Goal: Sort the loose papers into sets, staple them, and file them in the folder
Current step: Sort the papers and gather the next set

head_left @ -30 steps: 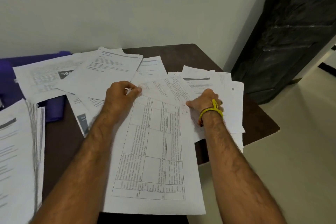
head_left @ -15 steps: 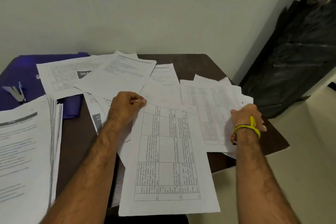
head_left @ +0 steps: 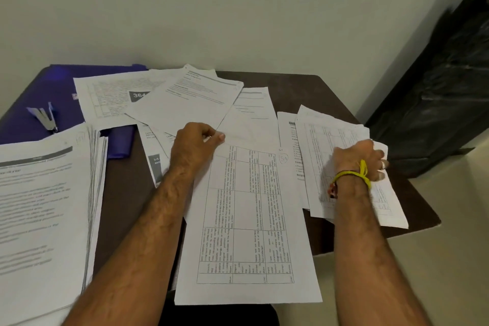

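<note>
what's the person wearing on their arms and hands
Both forearms are bare, with no sleeves in view. The right hand has a knotted yellow thread band at the wrist and a ring on one finger. The left hand shows no wristband.

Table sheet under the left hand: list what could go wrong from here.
1. The table sheet hangs over the near edge of the desk; if the left hand lets go of its top corner, it may slide off.
2. The pile under the right hand overhangs the desk's right edge and could spill to the floor.
3. The fanned sheets overlap, so sets may get mixed.
</note>
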